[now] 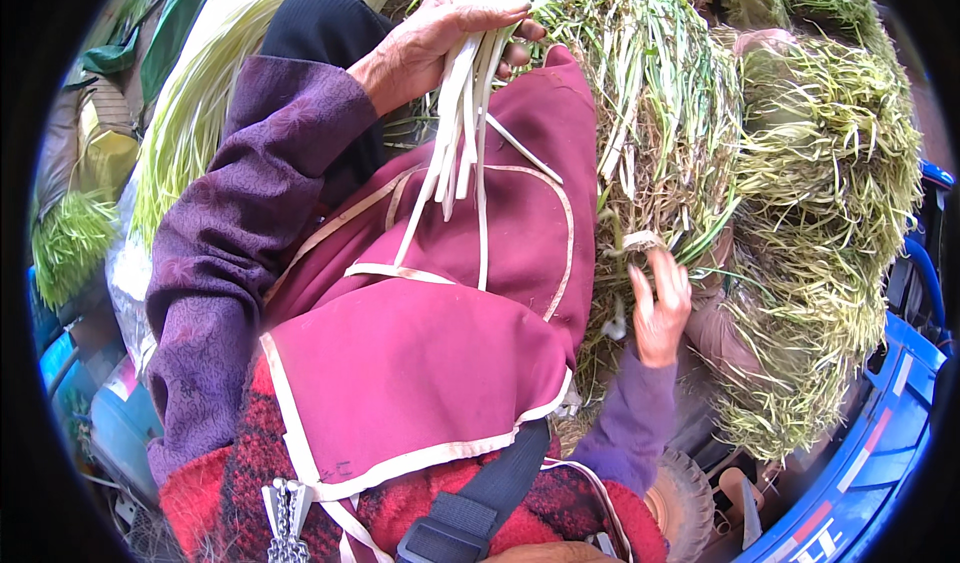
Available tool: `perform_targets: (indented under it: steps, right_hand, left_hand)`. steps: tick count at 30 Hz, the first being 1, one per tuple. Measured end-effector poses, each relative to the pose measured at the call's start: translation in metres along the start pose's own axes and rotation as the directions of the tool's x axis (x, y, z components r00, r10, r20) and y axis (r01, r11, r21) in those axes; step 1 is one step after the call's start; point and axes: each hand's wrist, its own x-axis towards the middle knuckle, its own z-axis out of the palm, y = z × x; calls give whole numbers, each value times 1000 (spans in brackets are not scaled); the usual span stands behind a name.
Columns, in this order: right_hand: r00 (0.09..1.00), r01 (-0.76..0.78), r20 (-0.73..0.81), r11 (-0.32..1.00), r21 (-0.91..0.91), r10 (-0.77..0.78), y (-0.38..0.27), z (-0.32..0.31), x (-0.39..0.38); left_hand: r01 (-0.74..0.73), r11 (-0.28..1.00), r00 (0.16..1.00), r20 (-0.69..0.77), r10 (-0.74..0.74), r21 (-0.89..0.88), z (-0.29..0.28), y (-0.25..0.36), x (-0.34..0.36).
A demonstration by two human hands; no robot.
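My left hand (pixel 445 43) is closed round a bunch of long white stalks (pixel 466 128), some kind of blanched greens. Their pale ends hang down over the maroon apron (pixel 430 353) on my lap. My right hand (pixel 660 311) is at the near edge of a heap of green and withered stalks (pixel 660 113), fingers stretched upward and thumb apart. Its fingertips are close to a pale, curled leaf (pixel 638 241); I cannot see a grip on it. Just left of this hand a small white bulb (pixel 614 325) shows among the stalks.
A long bundle of pale yellow-green greens (pixel 185 133) lies on the left. Large straw-green heaps (pixel 810 223) fill the right. Beyond them are a blue vehicle body (pixel 880 413) and, lower down, a tyre (pixel 682 503). A green cloth (pixel 175 28) is at the upper left.
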Motion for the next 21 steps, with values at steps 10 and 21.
perform_targets:
  steps: [10,21]
  right_hand:
    - [927,-243,320,338,909,-194,-146,53,144]
    - [946,281,-325,529,800,-11,-111,-11,281]
  left_hand:
    - [-123,992,988,-97,124,19,-13,18,-9]
    - [-417,908,822,-444,357,-42,-50,61,-41]
